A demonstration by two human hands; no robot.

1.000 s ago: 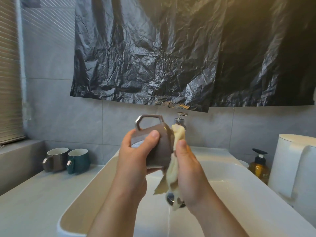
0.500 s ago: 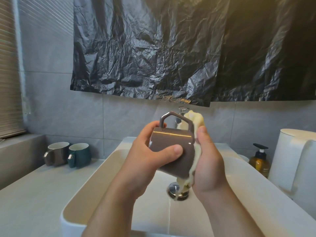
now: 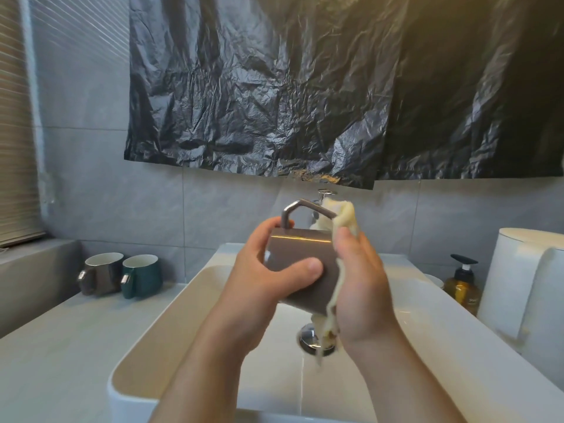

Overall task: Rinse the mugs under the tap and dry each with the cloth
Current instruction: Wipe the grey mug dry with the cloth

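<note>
While the left hand (image 3: 268, 288) wraps thumb and fingers round the brown mug (image 3: 299, 254), held above the sink's (image 3: 457, 331) middle, handle up and long axis running left to right, the right hand (image 3: 363, 288) clasps the cloth (image 3: 345, 215) against its right end, likely the side being dried.

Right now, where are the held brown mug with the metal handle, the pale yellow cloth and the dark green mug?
brown metal-handled mug (image 3: 299, 248): head view, side wall.
pale yellow cloth (image 3: 345, 213): head view, bunched upper end.
dark green mug (image 3: 148, 277): head view, outer wall.
</note>
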